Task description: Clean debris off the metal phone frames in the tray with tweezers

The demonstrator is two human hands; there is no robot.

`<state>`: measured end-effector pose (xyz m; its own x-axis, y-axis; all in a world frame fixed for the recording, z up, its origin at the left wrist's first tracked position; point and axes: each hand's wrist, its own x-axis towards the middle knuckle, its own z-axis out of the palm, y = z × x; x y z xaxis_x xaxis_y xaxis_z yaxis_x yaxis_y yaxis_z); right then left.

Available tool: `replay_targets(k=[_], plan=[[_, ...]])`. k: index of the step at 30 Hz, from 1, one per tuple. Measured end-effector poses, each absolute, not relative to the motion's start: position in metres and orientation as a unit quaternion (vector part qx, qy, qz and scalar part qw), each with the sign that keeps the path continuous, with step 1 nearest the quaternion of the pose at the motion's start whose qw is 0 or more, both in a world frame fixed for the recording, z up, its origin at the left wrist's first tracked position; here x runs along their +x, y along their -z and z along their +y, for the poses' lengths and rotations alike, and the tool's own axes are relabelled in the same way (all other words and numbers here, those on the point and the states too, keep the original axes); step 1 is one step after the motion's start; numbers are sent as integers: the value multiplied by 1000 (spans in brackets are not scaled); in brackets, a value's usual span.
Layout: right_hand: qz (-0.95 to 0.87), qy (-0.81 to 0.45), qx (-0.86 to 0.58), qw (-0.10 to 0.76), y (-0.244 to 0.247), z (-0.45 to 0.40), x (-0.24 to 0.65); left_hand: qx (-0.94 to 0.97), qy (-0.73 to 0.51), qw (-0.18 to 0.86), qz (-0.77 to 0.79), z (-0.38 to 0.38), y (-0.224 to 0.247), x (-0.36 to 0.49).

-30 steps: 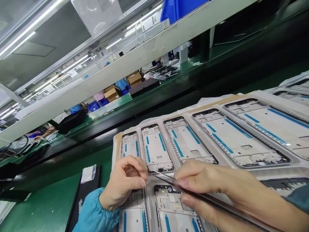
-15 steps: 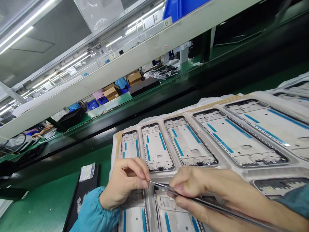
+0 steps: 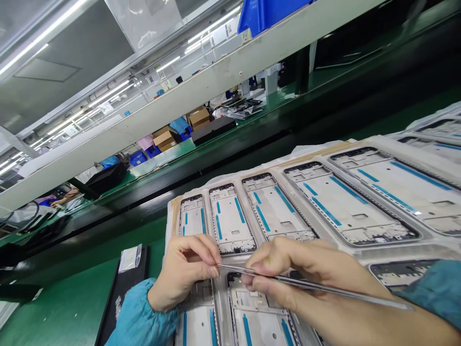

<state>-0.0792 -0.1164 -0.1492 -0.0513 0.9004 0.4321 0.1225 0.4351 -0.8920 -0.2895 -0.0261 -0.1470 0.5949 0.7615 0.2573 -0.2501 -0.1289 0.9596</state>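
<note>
My right hand [image 3: 288,274] is closed round a pair of thin metal tweezers [image 3: 324,287], whose tip points left. At that tip, my left hand [image 3: 192,269] pinches with thumb and forefinger; whatever lies between them is too small to make out. Both hands hover over a pale tray [image 3: 345,247] that holds several phone-sized metal frames. One frame [image 3: 230,218] lies just behind my left hand, with blue strips on its inner face. Another frame [image 3: 261,312] shows below the tweezers, partly covered by my right hand.
On the green bench [image 3: 72,293] to the left lies a black tray [image 3: 117,293] with a small clear bag [image 3: 130,258]. A pale shelf beam [image 3: 154,108] crosses behind, with a blue bin [image 3: 270,14] on it. Cardboard boxes [image 3: 164,138] stand farther back.
The tweezers' rear end has swung up, so they lie flatter across my right hand. My right hand has shifted slightly left and up. My left hand still pinches at the tip.
</note>
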Motion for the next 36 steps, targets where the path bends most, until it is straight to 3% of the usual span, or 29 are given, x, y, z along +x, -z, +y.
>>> replay_targets(k=[13, 18, 20, 24, 29, 36], plan=[[-455, -591, -325, 581, 136, -102, -81, 705, -449, 507, 209, -26, 150, -285], [-456, -583, -347, 576, 129, -98, -71, 702, -456, 489, 245, -29, 144, -287], [-490, -530, -375, 582, 121, -89, -57, 734, -455, 430, 264, -34, 137, -290], [-523, -414, -428, 609, 119, -63, -20, 915, -278, 250, 149, -54, 113, -274], [-481, -442, -432, 622, 146, -46, 0, 984, -32, 149, -92, -92, 104, -204], [-489, -436, -428, 622, 154, -48, 2, 981, -50, 154, -110, -100, 130, -180]])
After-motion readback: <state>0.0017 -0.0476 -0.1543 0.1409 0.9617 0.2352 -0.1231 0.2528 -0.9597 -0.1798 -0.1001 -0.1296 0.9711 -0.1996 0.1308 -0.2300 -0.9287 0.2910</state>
